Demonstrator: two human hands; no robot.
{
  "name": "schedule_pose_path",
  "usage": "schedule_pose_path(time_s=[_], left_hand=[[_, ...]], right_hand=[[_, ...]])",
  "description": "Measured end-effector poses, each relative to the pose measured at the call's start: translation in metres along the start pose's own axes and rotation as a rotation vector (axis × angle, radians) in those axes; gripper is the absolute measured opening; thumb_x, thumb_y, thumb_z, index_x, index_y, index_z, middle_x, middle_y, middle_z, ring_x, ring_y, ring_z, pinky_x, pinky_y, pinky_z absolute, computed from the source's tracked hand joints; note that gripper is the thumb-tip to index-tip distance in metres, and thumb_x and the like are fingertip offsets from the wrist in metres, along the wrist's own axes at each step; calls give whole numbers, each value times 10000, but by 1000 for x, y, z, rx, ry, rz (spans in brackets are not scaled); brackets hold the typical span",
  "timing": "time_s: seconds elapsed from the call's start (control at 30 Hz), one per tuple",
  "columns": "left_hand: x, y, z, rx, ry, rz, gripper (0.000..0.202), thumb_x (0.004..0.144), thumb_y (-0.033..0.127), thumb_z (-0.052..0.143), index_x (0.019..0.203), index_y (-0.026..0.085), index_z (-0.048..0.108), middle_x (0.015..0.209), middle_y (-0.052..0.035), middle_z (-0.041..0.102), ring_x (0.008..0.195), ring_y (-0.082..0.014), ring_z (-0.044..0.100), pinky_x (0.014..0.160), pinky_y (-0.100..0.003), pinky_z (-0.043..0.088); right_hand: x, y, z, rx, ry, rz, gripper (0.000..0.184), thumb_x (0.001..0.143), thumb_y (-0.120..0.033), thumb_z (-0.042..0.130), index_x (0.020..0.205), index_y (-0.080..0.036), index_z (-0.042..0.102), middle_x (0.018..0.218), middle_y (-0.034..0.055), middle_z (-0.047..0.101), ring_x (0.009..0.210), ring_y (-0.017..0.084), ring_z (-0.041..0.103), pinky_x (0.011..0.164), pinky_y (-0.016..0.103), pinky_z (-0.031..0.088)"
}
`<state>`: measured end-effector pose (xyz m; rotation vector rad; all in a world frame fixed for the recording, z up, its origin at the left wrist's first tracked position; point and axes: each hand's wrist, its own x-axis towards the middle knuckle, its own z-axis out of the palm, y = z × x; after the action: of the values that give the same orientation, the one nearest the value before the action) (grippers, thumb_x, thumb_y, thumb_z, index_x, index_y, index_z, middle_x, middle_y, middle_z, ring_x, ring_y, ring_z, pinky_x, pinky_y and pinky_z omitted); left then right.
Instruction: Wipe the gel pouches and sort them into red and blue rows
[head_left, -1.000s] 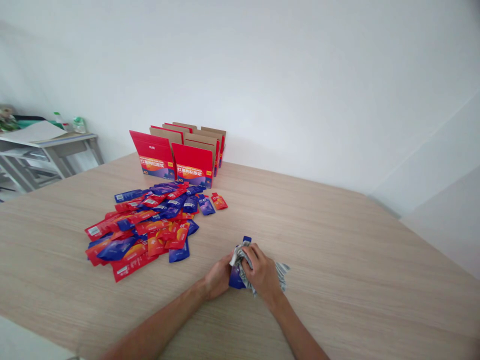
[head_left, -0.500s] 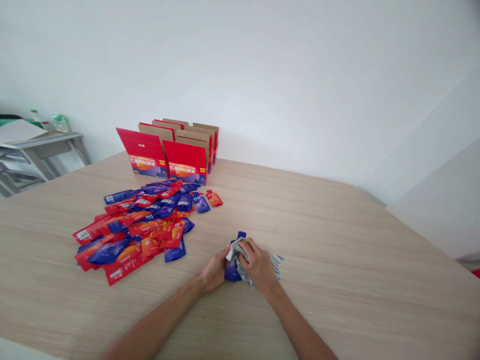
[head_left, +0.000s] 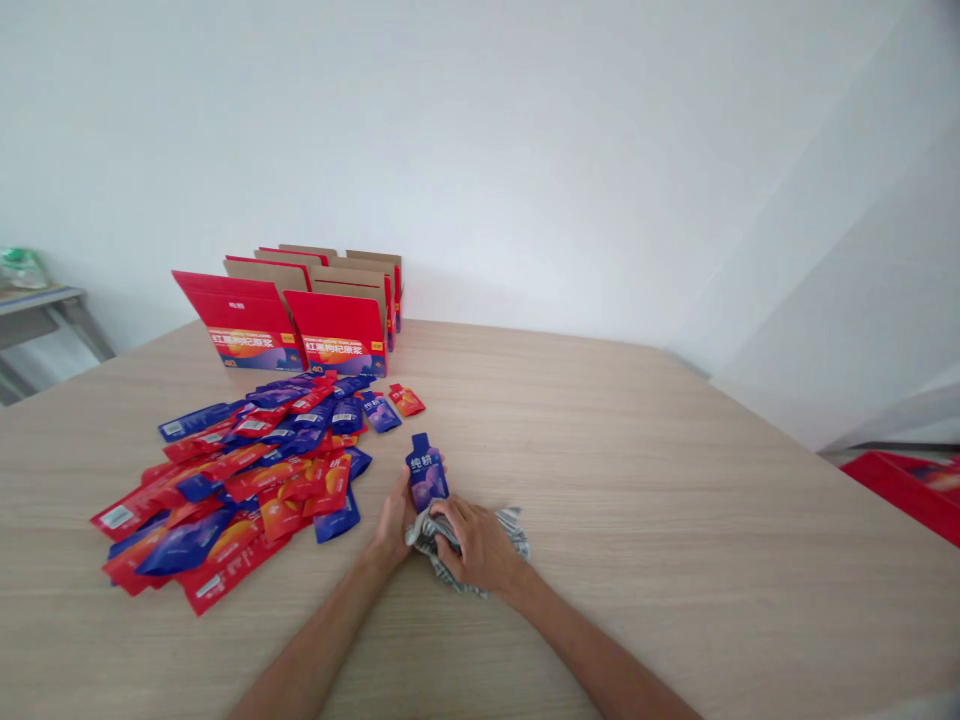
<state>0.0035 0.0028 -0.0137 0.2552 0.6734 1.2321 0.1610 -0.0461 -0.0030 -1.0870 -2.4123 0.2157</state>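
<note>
My left hand (head_left: 393, 517) holds a blue pouch (head_left: 426, 475) upright, its printed face toward me, fingers closed around its lower part. My right hand (head_left: 475, 542) is closed on a crumpled grey-and-white striped cloth (head_left: 511, 523), pressed against the bottom of the pouch on the wooden table (head_left: 645, 480). A heap of red and blue pouches (head_left: 247, 470) lies to the left of both hands.
Several open red cardboard boxes (head_left: 300, 315) stand at the table's far edge behind the heap. A grey side table (head_left: 37, 305) is at the far left by the wall. A red crate (head_left: 911, 485) sits low at the right.
The cloth was wrapped over the pouch before; now the pouch stands uncovered above the cloth. The view has swung to the right, so everything sits further left.
</note>
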Motion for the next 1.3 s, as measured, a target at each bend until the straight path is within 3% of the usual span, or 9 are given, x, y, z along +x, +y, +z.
schedule_pose_path(time_s=[0.13, 0.27, 0.4, 0.53, 0.63, 0.93, 1.13, 1.3], left_hand=[[7, 7, -5, -45, -16, 37, 467, 1039, 363, 440, 1421, 143, 595, 1168, -132, 764, 1032, -246, 745, 970, -384, 581], [8, 8, -6, -67, -34, 60, 457, 1036, 319, 434, 1428, 145, 590, 1162, -128, 768, 1045, -232, 744, 998, -382, 569], [3, 9, -1, -78, -5, 101, 442, 1051, 316, 408, 1395, 125, 612, 1152, -137, 767, 1050, -230, 739, 989, -363, 566], [-1, 9, 2, -88, -8, 90, 446, 1062, 342, 385, 1375, 127, 619, 1160, -138, 760, 1081, -240, 728, 987, -380, 565], [-2, 6, 2, -88, -41, 80, 459, 1063, 369, 378, 1371, 129, 619, 1186, -144, 749, 1096, -247, 720, 983, -389, 565], [-3, 3, -3, -53, -121, 39, 464, 1052, 376, 406, 1381, 119, 610, 1197, -157, 737, 1073, -256, 716, 961, -386, 564], [-5, 1, -2, -8, -183, -32, 482, 1055, 400, 418, 1406, 116, 588, 1184, -156, 737, 1045, -239, 722, 939, -363, 565], [-9, 0, 0, 16, -179, -24, 546, 1061, 495, 380, 1401, 126, 594, 1252, -155, 723, 1096, -233, 710, 972, -350, 551]], right_hand=[[-10, -11, -3, -44, 37, 38, 365, 871, -162, 657, 1219, -205, 558, 1170, 81, 646, 1059, 246, 608, 965, 394, 508], [-32, -21, 6, -97, 67, 89, 417, 851, -99, 662, 1238, -232, 583, 1230, 89, 624, 1081, 261, 604, 960, 428, 530], [-65, -9, 5, -132, 145, 153, 431, 886, -84, 600, 1280, -259, 593, 1230, 90, 633, 1080, 273, 623, 939, 455, 547], [-106, 31, -11, -176, 275, 228, 354, 964, -181, 536, 1304, -256, 602, 1198, 98, 654, 1074, 279, 642, 922, 466, 557], [-136, 71, -30, -200, 300, 315, 313, 993, -279, 506, 1281, -261, 627, 1179, 95, 667, 1075, 280, 651, 942, 467, 554], [-203, 193, -87, -423, 379, 552, 422, 919, -451, 436, 1176, -218, 677, 1085, 148, 708, 979, 324, 678, 913, 480, 554], [-236, 260, -128, -427, 313, 639, 460, 812, -513, 438, 1062, -241, 712, 1031, 160, 750, 965, 352, 707, 927, 485, 556], [-259, 294, -168, -470, 269, 664, 409, 729, -561, 476, 896, -301, 743, 931, 180, 766, 863, 397, 725, 818, 526, 576]])
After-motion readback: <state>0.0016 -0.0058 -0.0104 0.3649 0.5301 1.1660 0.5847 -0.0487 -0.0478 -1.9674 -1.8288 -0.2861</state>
